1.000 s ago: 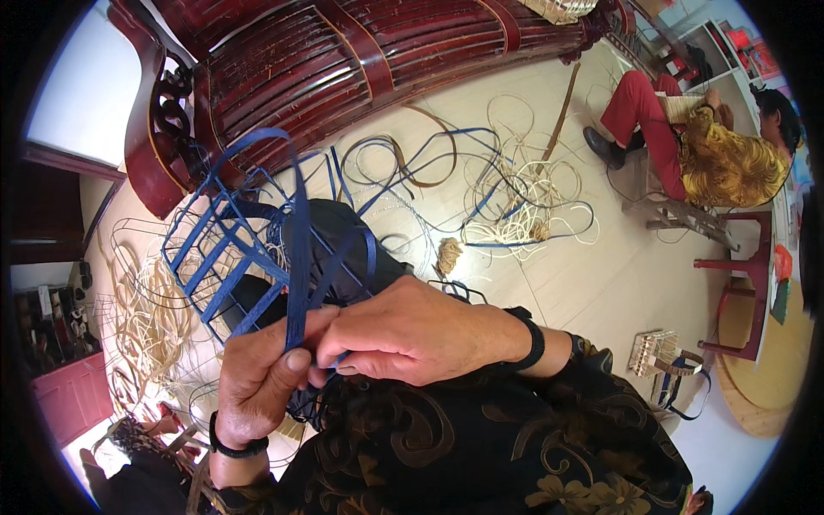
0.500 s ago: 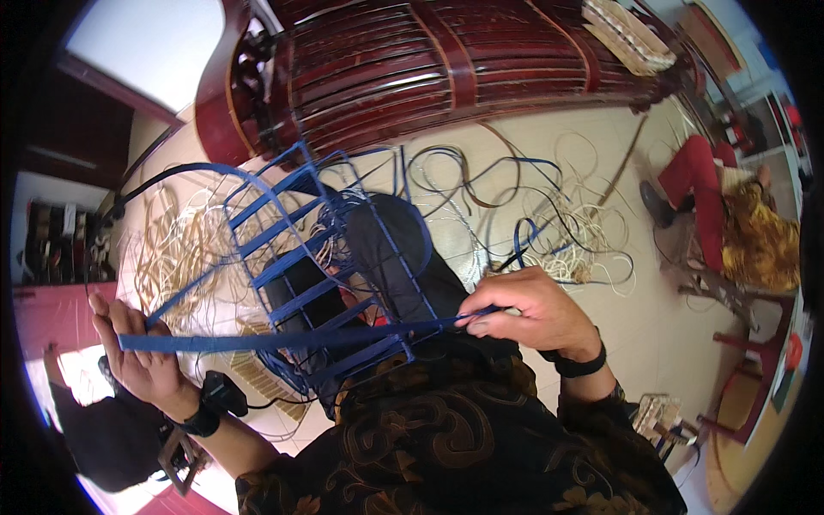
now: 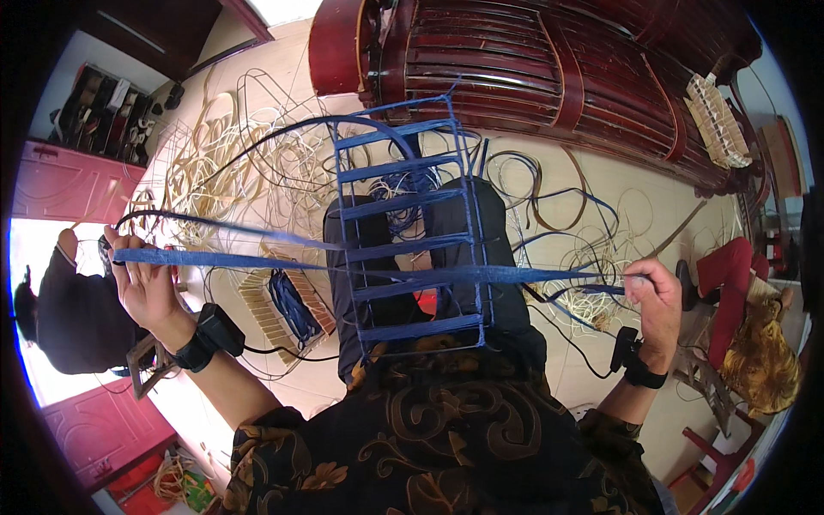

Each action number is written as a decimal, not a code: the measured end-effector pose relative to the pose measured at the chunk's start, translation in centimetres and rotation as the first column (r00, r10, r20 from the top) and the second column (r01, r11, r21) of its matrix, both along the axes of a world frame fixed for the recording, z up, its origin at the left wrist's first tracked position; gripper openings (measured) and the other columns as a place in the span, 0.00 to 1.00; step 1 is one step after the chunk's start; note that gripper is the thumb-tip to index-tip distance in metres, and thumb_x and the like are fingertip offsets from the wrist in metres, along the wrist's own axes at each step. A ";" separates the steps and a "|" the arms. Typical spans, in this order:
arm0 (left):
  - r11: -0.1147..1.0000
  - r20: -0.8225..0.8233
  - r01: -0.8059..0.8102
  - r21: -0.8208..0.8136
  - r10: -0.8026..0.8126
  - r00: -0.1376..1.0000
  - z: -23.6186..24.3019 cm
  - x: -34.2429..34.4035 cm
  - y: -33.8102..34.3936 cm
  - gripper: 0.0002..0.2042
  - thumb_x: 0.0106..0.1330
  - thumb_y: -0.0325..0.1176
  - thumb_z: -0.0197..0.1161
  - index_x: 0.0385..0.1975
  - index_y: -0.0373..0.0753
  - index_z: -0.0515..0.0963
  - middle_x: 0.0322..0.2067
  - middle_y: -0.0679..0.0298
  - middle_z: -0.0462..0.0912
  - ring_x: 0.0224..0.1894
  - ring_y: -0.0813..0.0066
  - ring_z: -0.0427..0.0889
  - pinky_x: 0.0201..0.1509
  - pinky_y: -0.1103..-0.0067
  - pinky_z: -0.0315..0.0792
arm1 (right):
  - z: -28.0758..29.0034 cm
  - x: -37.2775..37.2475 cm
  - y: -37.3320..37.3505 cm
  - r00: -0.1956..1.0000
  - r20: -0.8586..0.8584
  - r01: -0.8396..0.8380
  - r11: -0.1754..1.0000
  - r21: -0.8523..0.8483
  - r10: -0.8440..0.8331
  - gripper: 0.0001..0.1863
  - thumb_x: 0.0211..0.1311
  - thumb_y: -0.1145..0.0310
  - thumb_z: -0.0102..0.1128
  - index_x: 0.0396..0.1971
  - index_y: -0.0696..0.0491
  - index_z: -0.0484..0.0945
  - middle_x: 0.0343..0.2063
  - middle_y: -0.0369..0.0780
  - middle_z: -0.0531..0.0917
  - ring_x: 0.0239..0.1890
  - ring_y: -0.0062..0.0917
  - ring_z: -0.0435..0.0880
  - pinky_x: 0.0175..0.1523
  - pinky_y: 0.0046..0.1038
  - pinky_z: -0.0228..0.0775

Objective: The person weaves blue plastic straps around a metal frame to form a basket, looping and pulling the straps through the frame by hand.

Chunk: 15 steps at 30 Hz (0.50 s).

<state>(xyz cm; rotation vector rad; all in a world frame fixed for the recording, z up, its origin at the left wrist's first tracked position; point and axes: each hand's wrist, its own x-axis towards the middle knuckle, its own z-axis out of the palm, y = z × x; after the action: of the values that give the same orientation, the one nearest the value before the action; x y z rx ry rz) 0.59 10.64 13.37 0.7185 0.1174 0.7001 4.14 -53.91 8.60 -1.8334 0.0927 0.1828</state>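
Stretching a flat blue strip between left hand and right hand, with fingers of both closed on it, above a ladder-like blue frame set over dark-trousered legs. Showing beyond, on pale floor tiles, tangled tan strips; farther back, a slatted dark-red settee with a pale woven basket on it.

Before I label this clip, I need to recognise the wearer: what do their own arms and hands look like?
The left hand and right hand are ungloved. Each has a black wristband with a small black box and a thin black cable. The sleeves are black with brownish-gold patterning and end above the wristbands.
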 end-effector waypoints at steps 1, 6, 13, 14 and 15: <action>1.000 0.024 -0.002 0.006 0.002 1.000 -0.4 -0.3 0.4 0.16 0.74 0.30 0.43 0.58 0.33 0.67 0.27 0.68 0.64 0.22 0.82 0.55 0.25 0.83 0.52 | -0.1 0.1 -0.3 0.999 0.016 0.031 0.999 0.008 -0.031 0.06 0.58 0.75 0.56 0.34 0.59 0.78 0.23 0.31 0.75 0.26 0.12 0.70 0.32 0.15 0.60; 0.961 0.224 0.275 -0.024 -0.263 0.938 -2.3 -2.8 6.7 0.17 0.73 0.30 0.40 0.58 0.36 0.67 0.40 0.63 0.71 0.38 0.74 0.64 0.43 0.78 0.59 | -0.9 1.1 -1.0 0.986 0.119 0.112 0.993 0.038 -0.116 0.08 0.62 0.71 0.57 0.37 0.60 0.76 0.24 0.30 0.72 0.25 0.12 0.65 0.31 0.15 0.56; 0.983 0.210 0.156 -0.092 -0.134 0.968 -4.5 -2.7 4.8 0.15 0.70 0.32 0.48 0.54 0.34 0.70 0.40 0.61 0.68 0.39 0.71 0.66 0.46 0.74 0.62 | -1.1 2.2 1.6 0.977 0.094 0.181 0.976 0.123 -0.194 0.08 0.66 0.68 0.55 0.36 0.59 0.75 0.21 0.29 0.67 0.23 0.11 0.61 0.29 0.15 0.52; 0.983 0.217 0.152 -0.100 -0.128 0.968 -4.7 -2.1 3.9 0.17 0.70 0.32 0.50 0.55 0.34 0.70 0.39 0.61 0.66 0.37 0.71 0.64 0.46 0.73 0.60 | -1.1 2.0 2.2 0.979 0.078 0.176 0.974 0.143 -0.188 0.08 0.66 0.68 0.55 0.35 0.58 0.75 0.21 0.29 0.67 0.23 0.11 0.60 0.29 0.15 0.51; 0.986 0.216 0.139 -0.096 -0.116 0.970 -4.3 -1.8 2.9 0.18 0.69 0.32 0.51 0.57 0.33 0.70 0.37 0.61 0.63 0.36 0.72 0.62 0.45 0.72 0.59 | -1.4 2.2 3.0 0.982 0.058 0.171 0.975 0.142 -0.180 0.08 0.67 0.68 0.54 0.35 0.58 0.74 0.20 0.28 0.66 0.23 0.11 0.60 0.29 0.15 0.51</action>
<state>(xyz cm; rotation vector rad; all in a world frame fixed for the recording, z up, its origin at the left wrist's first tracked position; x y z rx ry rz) -1.19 13.57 9.10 0.5372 -0.0827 0.6369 6.29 -50.88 7.24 -1.6836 0.1881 -0.0003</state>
